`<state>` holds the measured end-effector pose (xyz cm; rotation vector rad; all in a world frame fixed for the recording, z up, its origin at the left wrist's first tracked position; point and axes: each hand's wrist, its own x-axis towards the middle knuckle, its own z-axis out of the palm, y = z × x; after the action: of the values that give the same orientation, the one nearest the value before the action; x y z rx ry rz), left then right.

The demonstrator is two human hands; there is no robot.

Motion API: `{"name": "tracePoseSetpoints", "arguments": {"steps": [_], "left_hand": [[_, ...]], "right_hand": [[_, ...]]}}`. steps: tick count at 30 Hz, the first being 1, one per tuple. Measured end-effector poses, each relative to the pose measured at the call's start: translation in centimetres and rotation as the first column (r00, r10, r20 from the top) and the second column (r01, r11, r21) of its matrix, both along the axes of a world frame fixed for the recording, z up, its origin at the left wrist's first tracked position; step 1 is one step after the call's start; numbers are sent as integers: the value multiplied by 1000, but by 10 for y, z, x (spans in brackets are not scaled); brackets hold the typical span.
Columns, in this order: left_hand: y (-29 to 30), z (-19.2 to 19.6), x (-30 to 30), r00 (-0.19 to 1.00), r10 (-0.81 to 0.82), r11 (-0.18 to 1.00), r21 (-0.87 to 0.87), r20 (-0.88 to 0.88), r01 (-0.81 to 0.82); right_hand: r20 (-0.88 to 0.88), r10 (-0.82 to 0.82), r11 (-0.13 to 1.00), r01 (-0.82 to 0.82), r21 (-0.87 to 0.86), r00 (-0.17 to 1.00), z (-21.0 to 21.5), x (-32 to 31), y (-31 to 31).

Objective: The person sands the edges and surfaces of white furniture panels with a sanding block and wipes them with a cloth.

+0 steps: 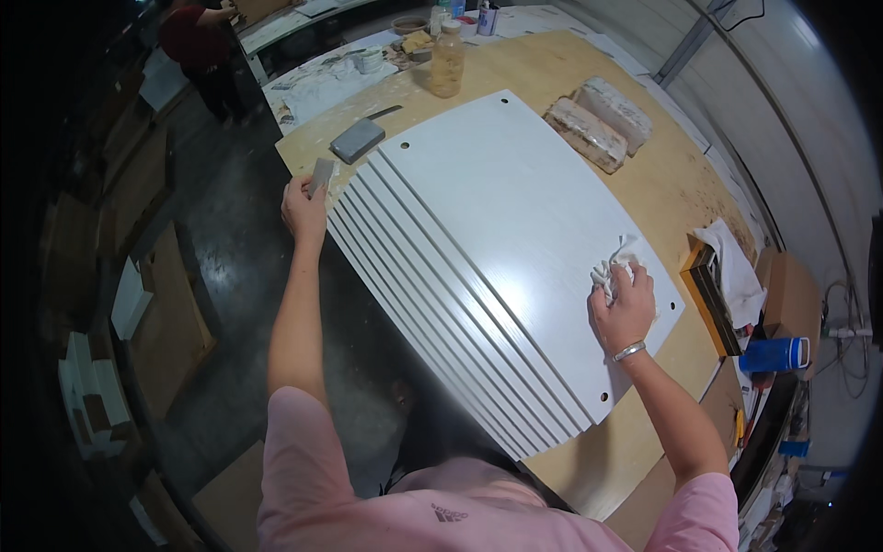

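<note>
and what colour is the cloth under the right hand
White; the cloth under the right hand shows best in the head view.

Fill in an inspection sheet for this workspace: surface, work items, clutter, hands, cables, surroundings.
Surface: tan wooden tabletop, stained toward its right edge.
Work items: fanned stack of white panels, the top one with a hole near each corner; bunched white cloth lies on it.
Clutter: grey block and lidded jar beyond the panels; two wrapped blocks side by side; blue container at the right.
Hands: left hand holds a small flat grey piece; right hand is on the cloth, grip firmness unclear.
Cables: dark cable at upper right; none seen across the panels.
Surroundings: another person at upper left; dark floor beside the table.
</note>
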<state>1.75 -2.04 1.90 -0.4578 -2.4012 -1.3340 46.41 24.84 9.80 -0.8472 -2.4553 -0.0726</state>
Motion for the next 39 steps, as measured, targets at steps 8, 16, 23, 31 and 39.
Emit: {"name": "tracePoseSetpoints", "arguments": {"steps": [8, 16, 23, 31, 39], "left_hand": [[-8, -11, 113, 967, -229, 965, 159, 112, 210], [-32, 8, 414, 829, -559, 829, 52, 25, 558], [-52, 16, 523, 623, -778, 627, 165, 82, 762], [-53, -11, 323, 949, -314, 948, 55, 36, 312], [-38, -25, 98, 993, -118, 993, 26, -9, 118]], "right_hand": [[-20, 4, 1000, -4, -6, 1000, -4, 0, -2], [-12, -17, 999, 18, 40, 1000, -9, 3, 1], [9, -23, 999, 23, 42, 1000, -13, 0, 1], [40, -17, 1000, 16, 27, 999, -7, 1, 0], [45, -17, 1000, 17, -9, 999, 1, -4, -5]]}}
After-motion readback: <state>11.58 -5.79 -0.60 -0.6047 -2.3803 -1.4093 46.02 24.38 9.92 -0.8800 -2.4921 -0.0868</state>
